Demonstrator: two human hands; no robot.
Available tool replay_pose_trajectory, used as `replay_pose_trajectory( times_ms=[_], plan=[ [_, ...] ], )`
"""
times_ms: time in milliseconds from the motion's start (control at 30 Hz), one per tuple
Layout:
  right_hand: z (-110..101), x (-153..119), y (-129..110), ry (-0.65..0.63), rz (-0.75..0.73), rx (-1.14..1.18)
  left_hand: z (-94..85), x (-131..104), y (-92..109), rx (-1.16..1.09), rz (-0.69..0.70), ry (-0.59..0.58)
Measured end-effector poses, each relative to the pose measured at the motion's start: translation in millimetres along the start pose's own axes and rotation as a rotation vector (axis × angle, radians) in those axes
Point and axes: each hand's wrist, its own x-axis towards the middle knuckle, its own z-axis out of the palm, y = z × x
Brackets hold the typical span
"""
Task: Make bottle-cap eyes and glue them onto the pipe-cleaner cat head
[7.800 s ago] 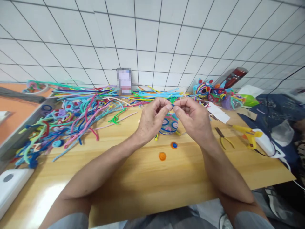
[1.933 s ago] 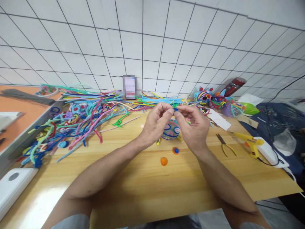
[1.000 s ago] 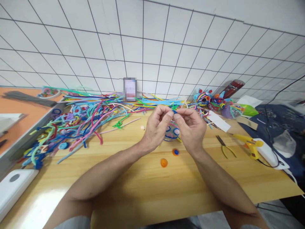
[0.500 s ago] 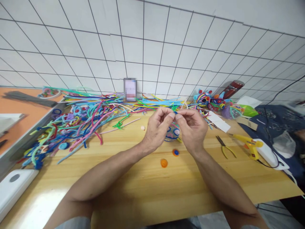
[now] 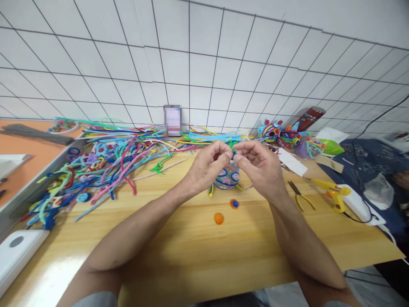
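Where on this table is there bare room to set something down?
The wooden table is bare between the orange disc, both forearms and near edge, and between the pliers, right forearm and near edge. Crowded: the pipe-cleaner heap and along the wall.

Hands (image 5: 231,155) together, apparently pinching small blue piece (image 5: 234,152); pliers (image 5: 299,195) near glue gun (image 5: 335,192).

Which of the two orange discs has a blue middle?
The right-hand disc: blue inside an orange rim, while the left-hand disc is orange all over.

blue piece (image 5: 234,152) mostly hidden, its shape unclear, phone screen (image 5: 173,121) blurred, white device (image 5: 19,252) cut off at left
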Motion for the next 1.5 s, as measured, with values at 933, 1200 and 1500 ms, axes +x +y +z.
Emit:
replay_pose_trajectory(
  times_ms=[933,1200,1500],
  plan=[
    [22,-9,10,0.182,-0.029,0.063,14.8,-3,-4,-0.243,-0.106,0.152],
    [1,2,1,0.016,0.125,0.146,3.5,0,3,-0.113,-0.046,0.105],
    [-30,-9,-4,-0.158,0.254,0.392,-7.0,-1,19,-0.240,-0.298,-0.230]
  ],
)
